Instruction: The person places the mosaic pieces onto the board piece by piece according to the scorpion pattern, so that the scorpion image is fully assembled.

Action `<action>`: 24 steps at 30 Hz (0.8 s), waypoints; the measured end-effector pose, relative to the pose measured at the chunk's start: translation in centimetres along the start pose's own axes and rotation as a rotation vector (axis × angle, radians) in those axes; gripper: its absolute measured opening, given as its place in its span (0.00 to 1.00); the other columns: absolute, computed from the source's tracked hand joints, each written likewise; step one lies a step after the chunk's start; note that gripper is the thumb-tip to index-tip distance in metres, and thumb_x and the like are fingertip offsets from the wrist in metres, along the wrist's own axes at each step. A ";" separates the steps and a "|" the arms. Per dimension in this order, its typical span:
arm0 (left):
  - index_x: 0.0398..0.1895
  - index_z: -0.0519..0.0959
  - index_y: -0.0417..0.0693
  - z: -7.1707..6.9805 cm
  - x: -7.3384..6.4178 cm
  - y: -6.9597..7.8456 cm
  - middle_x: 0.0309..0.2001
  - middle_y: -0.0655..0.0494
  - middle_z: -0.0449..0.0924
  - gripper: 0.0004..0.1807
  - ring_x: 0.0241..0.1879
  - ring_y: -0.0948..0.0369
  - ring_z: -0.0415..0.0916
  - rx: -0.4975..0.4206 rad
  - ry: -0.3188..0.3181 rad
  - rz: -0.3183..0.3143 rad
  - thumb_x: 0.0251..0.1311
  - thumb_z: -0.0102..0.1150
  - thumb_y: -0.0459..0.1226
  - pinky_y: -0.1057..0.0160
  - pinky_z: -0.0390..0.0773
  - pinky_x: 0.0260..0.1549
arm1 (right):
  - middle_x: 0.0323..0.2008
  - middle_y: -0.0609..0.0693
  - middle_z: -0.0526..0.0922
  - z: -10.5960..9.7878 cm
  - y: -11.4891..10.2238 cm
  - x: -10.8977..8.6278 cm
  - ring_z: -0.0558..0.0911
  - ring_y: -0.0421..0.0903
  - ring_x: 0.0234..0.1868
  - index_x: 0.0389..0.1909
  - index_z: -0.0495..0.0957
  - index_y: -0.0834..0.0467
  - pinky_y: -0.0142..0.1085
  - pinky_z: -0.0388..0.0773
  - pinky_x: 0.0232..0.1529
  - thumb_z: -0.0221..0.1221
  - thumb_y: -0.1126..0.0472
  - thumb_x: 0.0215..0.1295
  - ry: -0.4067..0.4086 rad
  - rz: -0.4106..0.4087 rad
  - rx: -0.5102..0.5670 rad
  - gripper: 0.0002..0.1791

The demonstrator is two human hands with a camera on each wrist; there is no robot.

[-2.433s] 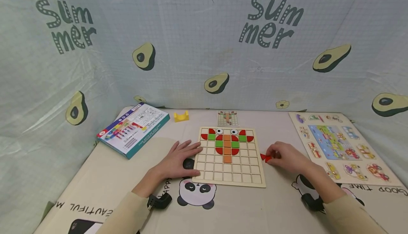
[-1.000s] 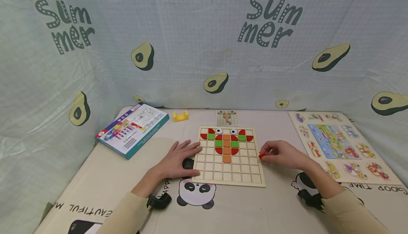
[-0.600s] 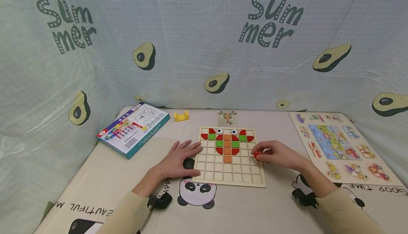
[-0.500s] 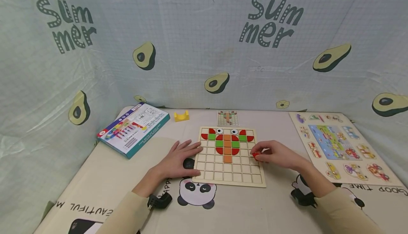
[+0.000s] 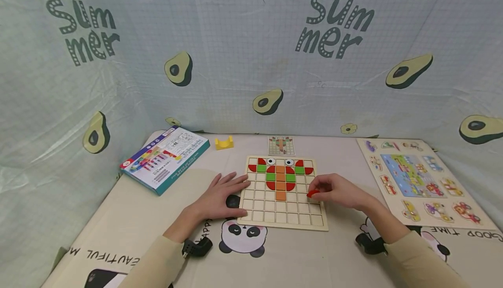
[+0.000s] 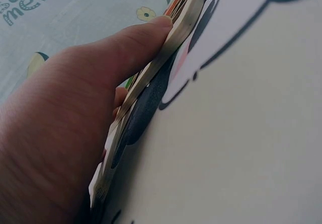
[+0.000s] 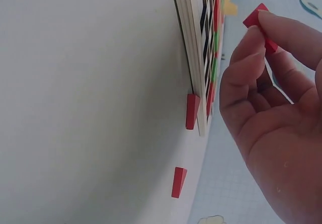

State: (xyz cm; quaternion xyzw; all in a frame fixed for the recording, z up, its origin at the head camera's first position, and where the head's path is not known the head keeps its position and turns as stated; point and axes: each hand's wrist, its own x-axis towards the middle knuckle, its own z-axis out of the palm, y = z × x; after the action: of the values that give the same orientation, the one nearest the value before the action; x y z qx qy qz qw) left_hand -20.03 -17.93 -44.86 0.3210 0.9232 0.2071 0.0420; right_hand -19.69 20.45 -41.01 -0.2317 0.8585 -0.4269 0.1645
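A square wooden grid board (image 5: pixel 271 216) lies flat in front of me in the head view. Green, orange and red pieces and two round eye pieces fill some of its upper cells. My left hand (image 5: pixel 220 196) rests on the board's left edge with fingers spread; its thumb (image 6: pixel 136 45) lies over the rim in the left wrist view. Above the board's right columns, my right hand (image 5: pixel 338 190) pinches a small red piece (image 5: pixel 312 193) between thumb and fingers. The right wrist view shows that red piece (image 7: pixel 266 30) tilted, its exact outline partly covered by fingertips.
Two more red pieces (image 7: pixel 192 112) lie beside the board's edge, hidden in the head view. Behind the board is a small pattern card (image 5: pixel 280 146). A yellow piece (image 5: pixel 224 143) and a flat box (image 5: pixel 165 159) are at left, a picture puzzle board (image 5: pixel 416 179) at right.
My right hand has moved left from the table beside the board to over its right columns, carrying the red piece. The left hand has stayed on the board's edge.
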 end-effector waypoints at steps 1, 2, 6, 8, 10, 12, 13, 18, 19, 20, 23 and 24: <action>0.76 0.67 0.57 0.0 0.0 0.0 0.78 0.58 0.57 0.47 0.78 0.48 0.44 -0.001 0.001 0.001 0.55 0.63 0.64 0.38 0.35 0.72 | 0.35 0.50 0.79 0.0 0.0 0.0 0.75 0.51 0.39 0.42 0.81 0.59 0.32 0.73 0.37 0.67 0.60 0.66 0.000 -0.003 0.002 0.08; 0.76 0.67 0.57 0.0 0.0 0.0 0.77 0.58 0.57 0.46 0.78 0.48 0.44 -0.002 0.000 0.001 0.55 0.63 0.64 0.38 0.35 0.72 | 0.35 0.50 0.80 0.1 0.0 0.0 0.75 0.51 0.39 0.42 0.81 0.59 0.32 0.73 0.37 0.67 0.61 0.66 -0.001 -0.005 0.005 0.08; 0.76 0.67 0.57 0.0 0.0 0.0 0.77 0.58 0.58 0.46 0.78 0.48 0.44 -0.003 0.001 0.002 0.55 0.63 0.64 0.38 0.35 0.72 | 0.37 0.51 0.80 0.2 0.0 0.0 0.78 0.50 0.39 0.43 0.82 0.60 0.32 0.76 0.39 0.66 0.62 0.66 -0.002 -0.018 0.027 0.07; 0.76 0.67 0.57 0.0 0.0 0.0 0.77 0.58 0.58 0.46 0.78 0.48 0.44 -0.002 0.002 0.002 0.55 0.63 0.65 0.38 0.35 0.72 | 0.39 0.52 0.80 0.2 0.0 0.0 0.79 0.50 0.39 0.43 0.82 0.60 0.32 0.77 0.39 0.65 0.62 0.67 -0.001 -0.020 0.036 0.07; 0.76 0.67 0.57 0.0 0.0 0.0 0.77 0.58 0.58 0.46 0.78 0.48 0.44 -0.001 0.002 0.004 0.55 0.63 0.65 0.38 0.35 0.72 | 0.40 0.52 0.80 0.3 -0.1 0.0 0.79 0.50 0.39 0.44 0.82 0.60 0.32 0.77 0.39 0.65 0.62 0.67 0.001 -0.024 0.038 0.08; 0.76 0.67 0.57 0.0 0.0 0.0 0.77 0.58 0.58 0.47 0.78 0.48 0.44 0.000 0.002 0.005 0.55 0.63 0.65 0.38 0.35 0.72 | 0.40 0.52 0.80 0.4 -0.2 0.1 0.78 0.50 0.39 0.45 0.83 0.60 0.32 0.76 0.39 0.65 0.62 0.67 0.005 -0.028 0.029 0.09; 0.76 0.67 0.57 0.0 0.0 0.0 0.77 0.58 0.58 0.47 0.78 0.48 0.44 0.000 0.002 0.005 0.55 0.63 0.65 0.38 0.35 0.72 | 0.40 0.51 0.80 0.4 -0.2 0.1 0.77 0.50 0.40 0.46 0.83 0.60 0.32 0.76 0.39 0.65 0.62 0.67 0.008 -0.030 0.022 0.09; 0.76 0.67 0.57 0.0 0.0 -0.1 0.78 0.58 0.57 0.47 0.78 0.48 0.44 -0.002 0.000 0.005 0.55 0.63 0.65 0.38 0.35 0.72 | 0.39 0.51 0.79 0.8 -0.5 0.3 0.76 0.52 0.41 0.47 0.81 0.61 0.32 0.76 0.41 0.66 0.62 0.66 0.029 -0.035 0.010 0.11; 0.76 0.67 0.57 0.0 0.0 -0.1 0.78 0.58 0.57 0.47 0.78 0.48 0.44 -0.002 -0.001 0.005 0.55 0.63 0.65 0.38 0.35 0.72 | 0.38 0.51 0.80 0.9 -0.5 0.4 0.77 0.52 0.41 0.46 0.80 0.61 0.32 0.77 0.41 0.66 0.63 0.66 0.033 -0.035 0.012 0.11; 0.76 0.66 0.57 0.1 0.0 -0.1 0.78 0.58 0.57 0.47 0.78 0.48 0.44 -0.001 0.000 0.006 0.55 0.63 0.65 0.38 0.35 0.72 | 0.38 0.51 0.80 1.0 -0.6 0.5 0.77 0.52 0.41 0.46 0.79 0.61 0.32 0.77 0.41 0.67 0.63 0.65 0.036 -0.034 0.017 0.11; 0.76 0.66 0.57 0.1 0.0 -0.1 0.78 0.59 0.57 0.47 0.78 0.48 0.43 0.002 0.003 0.007 0.55 0.63 0.65 0.38 0.34 0.72 | 0.37 0.50 0.80 1.3 -0.9 0.8 0.78 0.51 0.41 0.44 0.79 0.61 0.32 0.78 0.43 0.66 0.65 0.65 0.034 -0.036 0.034 0.09; 0.76 0.66 0.58 0.1 0.0 -0.1 0.78 0.59 0.57 0.47 0.78 0.49 0.43 0.003 0.003 0.006 0.55 0.63 0.65 0.38 0.34 0.72 | 0.37 0.50 0.81 1.4 -1.0 1.0 0.78 0.51 0.40 0.44 0.79 0.61 0.32 0.78 0.43 0.66 0.65 0.65 0.029 -0.037 0.038 0.09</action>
State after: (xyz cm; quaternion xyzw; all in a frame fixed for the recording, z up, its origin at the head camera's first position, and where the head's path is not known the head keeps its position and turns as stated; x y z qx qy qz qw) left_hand -20.10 -17.99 -45.00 0.3237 0.9226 0.2060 0.0396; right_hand -19.55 18.46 -41.12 -0.2381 0.8481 -0.4494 0.1484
